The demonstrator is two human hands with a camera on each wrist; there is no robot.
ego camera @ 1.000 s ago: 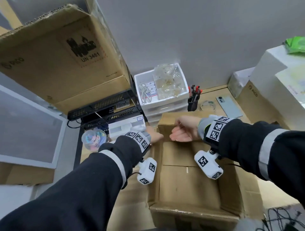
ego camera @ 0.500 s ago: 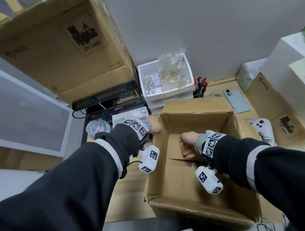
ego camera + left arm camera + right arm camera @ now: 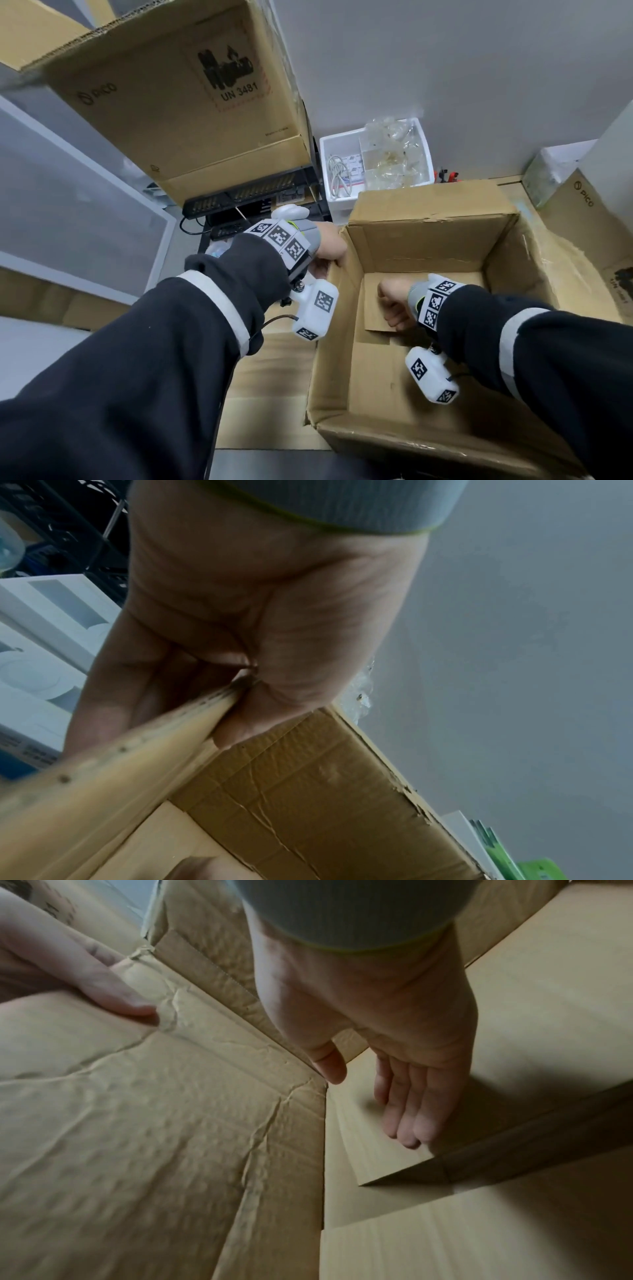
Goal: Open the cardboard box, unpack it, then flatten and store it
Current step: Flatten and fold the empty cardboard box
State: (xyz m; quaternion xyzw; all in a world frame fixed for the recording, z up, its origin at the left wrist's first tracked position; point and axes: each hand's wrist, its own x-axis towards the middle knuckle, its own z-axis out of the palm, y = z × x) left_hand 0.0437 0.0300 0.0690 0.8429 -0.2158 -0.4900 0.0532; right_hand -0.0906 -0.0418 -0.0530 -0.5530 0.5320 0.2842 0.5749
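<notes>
An open brown cardboard box (image 3: pixel 421 246) stands in front of me, with nothing inside. My left hand (image 3: pixel 329 250) grips the top edge of its left wall near the far corner; the left wrist view shows the thumb and fingers pinching that cardboard edge (image 3: pixel 192 723). My right hand (image 3: pixel 394 305) is down inside the box. In the right wrist view its straight fingers (image 3: pixel 411 1115) press on an inner bottom flap (image 3: pixel 394 1161) by the far left corner. That flap (image 3: pixel 373 308) is slightly raised over the other floor flaps.
A big PICO carton (image 3: pixel 178 102) sits on a black rack (image 3: pixel 246 198) at the back left. Behind the box stands a white drawer unit (image 3: pixel 373 161) holding cables and plastic bags. More cartons (image 3: pixel 582 212) stand at the right. A flat cardboard sheet (image 3: pixel 270 387) lies left of the box.
My right hand went from the box's far rim down into the box and onto the bottom flap. The left hand kept its grip on the left wall. The head view shifted closer.
</notes>
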